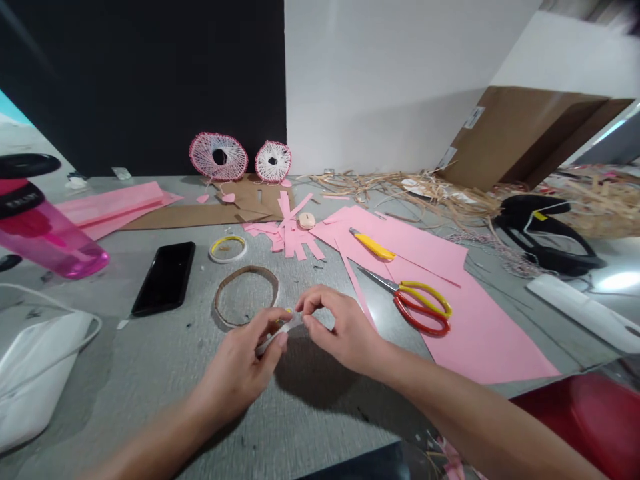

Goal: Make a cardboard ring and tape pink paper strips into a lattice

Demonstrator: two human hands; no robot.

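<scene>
Near the middle of the table, my left hand (pixel 245 357) is closed around a narrow roll of whitish tape (pixel 279 335), with a bit of yellow showing between the fingers. My right hand (pixel 345 327) pinches at the roll's edge, thumb and forefinger together on what looks like the tape's end. Just beyond my left hand lies a brown cardboard ring (pixel 249 271), and behind that a second tape roll (pixel 214 251) with a yellow inner core. To the right of my right hand, scissors (pixel 423 308) with red and yellow handles rest on pink paper (pixel 480 327).
A yellow cutter knife (pixel 375 247) lies on the paper. Cut pink strips (pixel 289 233) spread behind. At left are a phone (pixel 165 279), a pink bottle (pixel 65 240) and a white device (pixel 37 380) with a cable. Two string-wound rings (pixel 219 157) lean at the back.
</scene>
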